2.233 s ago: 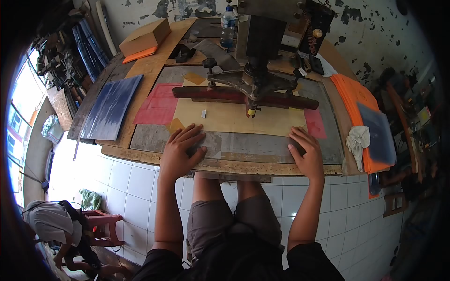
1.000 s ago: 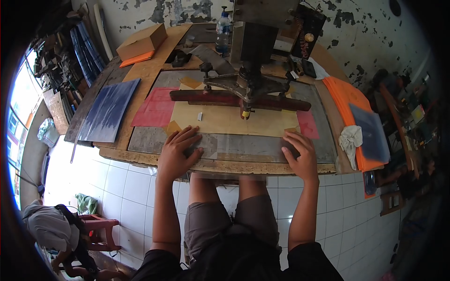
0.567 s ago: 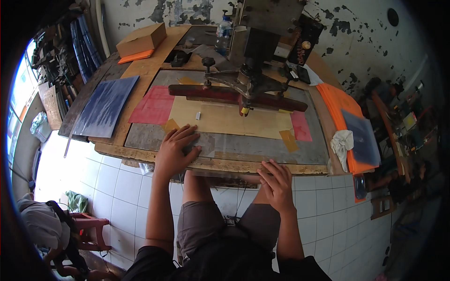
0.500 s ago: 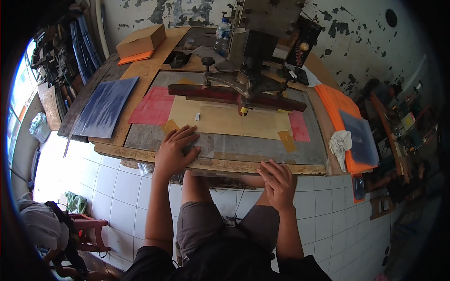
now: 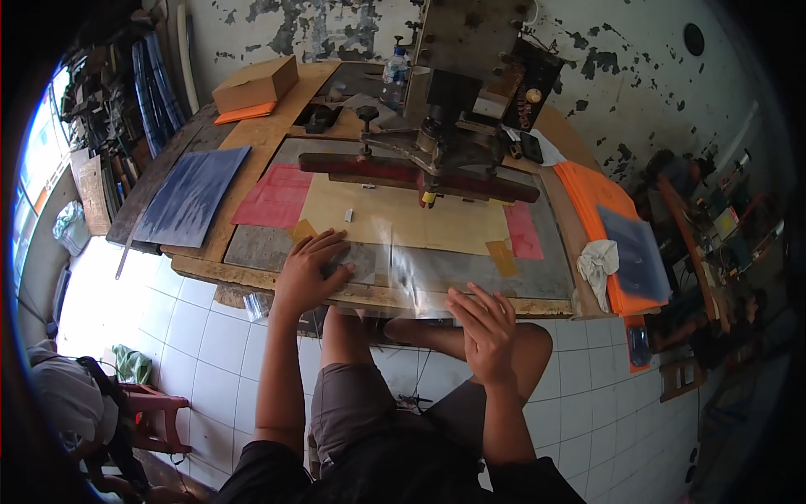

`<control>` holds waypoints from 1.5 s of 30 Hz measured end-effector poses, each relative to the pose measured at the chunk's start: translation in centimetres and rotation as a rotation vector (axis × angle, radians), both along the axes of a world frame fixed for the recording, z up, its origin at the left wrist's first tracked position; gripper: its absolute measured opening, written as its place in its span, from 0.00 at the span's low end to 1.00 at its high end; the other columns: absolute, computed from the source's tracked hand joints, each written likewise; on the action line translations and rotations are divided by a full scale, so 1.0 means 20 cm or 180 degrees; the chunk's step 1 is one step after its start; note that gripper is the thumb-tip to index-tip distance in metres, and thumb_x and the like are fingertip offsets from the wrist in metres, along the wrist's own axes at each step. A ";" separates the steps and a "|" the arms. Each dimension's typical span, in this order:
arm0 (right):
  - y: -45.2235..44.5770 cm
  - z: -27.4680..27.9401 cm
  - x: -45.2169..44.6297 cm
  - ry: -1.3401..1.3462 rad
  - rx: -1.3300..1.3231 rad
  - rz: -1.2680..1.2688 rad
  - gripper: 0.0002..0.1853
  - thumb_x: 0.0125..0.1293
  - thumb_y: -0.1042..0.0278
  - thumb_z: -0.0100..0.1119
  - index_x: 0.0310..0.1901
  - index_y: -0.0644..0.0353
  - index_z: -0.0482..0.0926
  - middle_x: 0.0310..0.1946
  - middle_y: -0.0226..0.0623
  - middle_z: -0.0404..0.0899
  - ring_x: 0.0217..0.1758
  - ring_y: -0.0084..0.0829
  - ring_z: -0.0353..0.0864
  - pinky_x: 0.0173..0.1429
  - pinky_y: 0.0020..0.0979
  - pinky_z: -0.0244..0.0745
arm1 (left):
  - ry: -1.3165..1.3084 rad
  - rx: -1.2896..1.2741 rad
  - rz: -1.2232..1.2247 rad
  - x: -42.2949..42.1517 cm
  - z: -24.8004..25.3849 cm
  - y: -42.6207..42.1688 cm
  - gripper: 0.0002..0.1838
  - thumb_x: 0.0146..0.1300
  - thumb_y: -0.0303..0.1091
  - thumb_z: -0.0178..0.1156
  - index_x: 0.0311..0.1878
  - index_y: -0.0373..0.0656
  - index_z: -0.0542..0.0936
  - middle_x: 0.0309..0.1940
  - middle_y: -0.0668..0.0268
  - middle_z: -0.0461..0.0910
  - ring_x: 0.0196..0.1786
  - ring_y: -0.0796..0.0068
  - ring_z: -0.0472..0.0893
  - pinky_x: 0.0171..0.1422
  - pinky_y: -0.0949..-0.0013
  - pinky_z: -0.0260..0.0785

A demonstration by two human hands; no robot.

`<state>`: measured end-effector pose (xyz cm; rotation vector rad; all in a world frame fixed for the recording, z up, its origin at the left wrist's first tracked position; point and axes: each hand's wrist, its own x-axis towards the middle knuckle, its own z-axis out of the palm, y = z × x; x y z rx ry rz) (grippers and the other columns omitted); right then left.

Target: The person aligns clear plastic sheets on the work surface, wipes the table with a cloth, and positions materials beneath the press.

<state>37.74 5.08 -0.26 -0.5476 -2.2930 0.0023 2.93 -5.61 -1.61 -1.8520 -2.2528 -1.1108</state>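
Observation:
A clear plastic sheet [image 5: 406, 269] lies over the front of the grey metal bed, bright glare running down its middle. My left hand [image 5: 312, 270] rests on its left part, fingers spread and flat. At the front edge, my right hand [image 5: 485, 329] appears to grip the sheet's right side between thumb and fingers; the thumb is mostly hidden. Beyond both hands is a cream board [image 5: 403, 220] with a small white piece [image 5: 349, 215] on it. Red patches [image 5: 273, 195] flank the board, and tan tape [image 5: 503, 257] sits at its corner. A dark red press bar [image 5: 395, 174] hangs above.
The press column [image 5: 457, 63] rises behind. Blue plastic sheets [image 5: 193, 197] and a cardboard box [image 5: 256, 84] are at left. Orange sheets [image 5: 588, 189], a white cloth [image 5: 598, 260] and a phone [image 5: 531, 147] lie right. A person [image 5: 71, 395] is at lower left, near a red stool [image 5: 155, 412].
My right hand has shifted slightly left and turned more upright. Glare now shows on the clear sheet, which looks bent. My right leg has swung outward; my left hand stays nearly in place.

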 end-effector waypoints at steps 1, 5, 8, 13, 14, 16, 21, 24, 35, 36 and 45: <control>-0.01 -0.01 0.02 0.0019 -0.0019 -0.0006 0.20 0.76 0.78 0.66 0.64 0.47 0.94 0.69 0.22 0.91 0.78 0.36 0.84 0.82 0.49 0.69 | -0.0010 0.0006 0.0006 0.00 0.00 0.00 0.28 0.74 0.51 0.72 0.69 0.45 0.90 0.77 0.59 0.84 0.85 0.58 0.76 0.92 0.44 0.61; -0.07 -0.02 0.18 0.0064 -0.0287 0.0156 0.20 0.74 0.79 0.68 0.63 0.49 0.94 0.68 0.25 0.92 0.76 0.37 0.86 0.80 0.47 0.73 | 0.0021 0.0019 0.0025 0.00 0.00 0.00 0.29 0.74 0.52 0.72 0.70 0.45 0.89 0.77 0.59 0.84 0.85 0.58 0.76 0.92 0.44 0.61; -0.14 0.00 0.31 -0.0200 -0.0630 0.0423 0.19 0.72 0.78 0.70 0.61 0.53 0.95 0.64 0.27 0.94 0.73 0.37 0.89 0.76 0.45 0.79 | 0.0010 0.0019 0.0020 0.00 0.01 0.01 0.30 0.72 0.52 0.73 0.70 0.45 0.89 0.78 0.59 0.84 0.85 0.57 0.76 0.92 0.43 0.61; -0.21 0.00 0.46 -0.0685 -0.1365 0.0912 0.17 0.70 0.75 0.75 0.60 0.55 0.95 0.63 0.29 0.94 0.70 0.38 0.90 0.75 0.44 0.80 | 0.0135 -0.0067 0.0019 0.01 0.03 0.00 0.33 0.67 0.53 0.77 0.70 0.46 0.89 0.80 0.60 0.82 0.85 0.57 0.76 0.92 0.43 0.61; -0.22 0.03 0.46 -0.0668 -0.1537 0.0923 0.16 0.70 0.74 0.75 0.58 0.55 0.95 0.62 0.30 0.95 0.69 0.39 0.91 0.74 0.44 0.80 | 0.0150 -0.0084 0.0008 0.01 0.03 0.00 0.33 0.66 0.53 0.77 0.70 0.46 0.90 0.80 0.60 0.82 0.85 0.57 0.75 0.92 0.43 0.61; -0.20 0.12 0.44 -0.0627 -0.1871 0.0952 0.14 0.70 0.71 0.76 0.56 0.55 0.95 0.60 0.33 0.95 0.67 0.40 0.92 0.73 0.45 0.81 | 0.0190 -0.0110 -0.0007 0.01 0.04 0.00 0.32 0.65 0.54 0.78 0.69 0.48 0.90 0.80 0.61 0.82 0.86 0.57 0.75 0.92 0.43 0.61; 0.13 0.05 0.39 0.0014 -0.1013 -0.0161 0.16 0.73 0.67 0.76 0.59 0.58 0.91 0.62 0.39 0.92 0.74 0.47 0.85 0.80 0.50 0.73 | 0.0196 -0.0127 -0.0064 0.01 0.04 0.00 0.30 0.66 0.54 0.77 0.67 0.49 0.92 0.81 0.61 0.81 0.86 0.57 0.74 0.92 0.43 0.60; 0.46 -0.05 0.45 -0.0008 -0.0620 -0.1073 0.25 0.79 0.59 0.72 0.72 0.57 0.84 0.76 0.45 0.80 0.86 0.53 0.72 0.87 0.57 0.65 | 0.0169 -0.0126 -0.0082 0.01 0.05 0.01 0.30 0.66 0.53 0.77 0.68 0.49 0.92 0.81 0.61 0.81 0.87 0.57 0.74 0.92 0.42 0.60; 1.39 -0.12 1.08 -0.1012 -0.0424 -0.3221 0.44 0.81 0.33 0.64 0.90 0.44 0.66 0.92 0.53 0.55 0.96 0.57 0.50 0.94 0.68 0.48 | 0.0555 0.0392 0.0009 0.31 -0.13 -0.11 0.22 0.75 0.45 0.72 0.69 0.55 0.89 0.83 0.62 0.77 0.87 0.58 0.72 0.94 0.37 0.50; 1.40 -0.11 1.08 -0.1100 -0.0588 -0.3225 0.42 0.81 0.35 0.64 0.89 0.45 0.68 0.91 0.52 0.57 0.95 0.57 0.52 0.93 0.68 0.49 | 0.0574 0.0318 0.0023 0.38 -0.17 -0.12 0.23 0.75 0.46 0.72 0.70 0.54 0.89 0.83 0.62 0.77 0.88 0.58 0.71 0.94 0.37 0.50; 1.16 0.00 0.83 0.0016 -0.0916 -0.2438 0.19 0.92 0.57 0.55 0.70 0.61 0.82 0.67 0.44 0.83 0.70 0.49 0.84 0.76 0.49 0.77 | 0.0614 -0.0195 -0.0152 0.75 -0.28 -0.08 0.43 0.73 0.52 0.72 0.87 0.51 0.72 0.92 0.64 0.64 0.94 0.59 0.60 0.93 0.19 0.35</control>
